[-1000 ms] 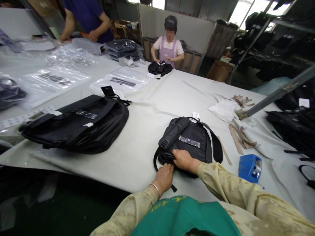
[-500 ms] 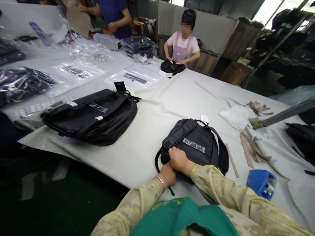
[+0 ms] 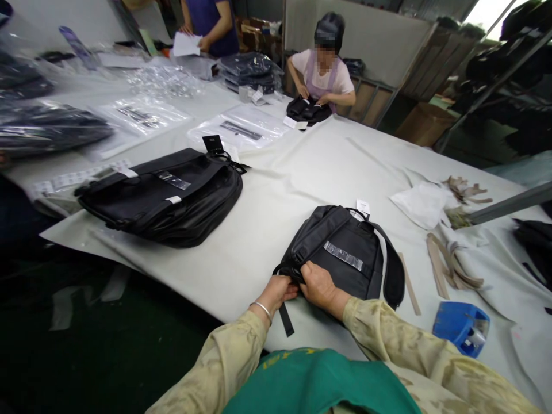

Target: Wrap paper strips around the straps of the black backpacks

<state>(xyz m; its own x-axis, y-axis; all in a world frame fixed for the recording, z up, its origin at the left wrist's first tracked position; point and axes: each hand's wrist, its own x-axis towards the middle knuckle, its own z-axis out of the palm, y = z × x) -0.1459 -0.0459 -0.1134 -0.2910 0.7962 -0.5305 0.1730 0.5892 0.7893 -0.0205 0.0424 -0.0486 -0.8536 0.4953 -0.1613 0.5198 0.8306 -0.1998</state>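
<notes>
A small black backpack (image 3: 345, 253) lies flat on the white table cover (image 3: 267, 230) just in front of me, a strip of clear tape across its back panel. My left hand (image 3: 278, 290) grips the bag's near lower corner where a black strap (image 3: 285, 319) hangs toward me. My right hand (image 3: 318, 284) is closed over the same near edge, touching the left hand. Both wrists wear beige sleeves, the left one a bracelet.
A stack of larger black bags (image 3: 164, 195) lies to the left. A blue tape dispenser (image 3: 461, 328) sits at the right, with paper strips (image 3: 448, 264) and white paper (image 3: 422, 201) behind it. Across the table a person (image 3: 321, 75) handles a black bag; another person (image 3: 211, 23) holds paper.
My hands have shifted slightly along the backpack's near edge and the strap now hangs out below them. The view has drifted, the far person now holds a paper.
</notes>
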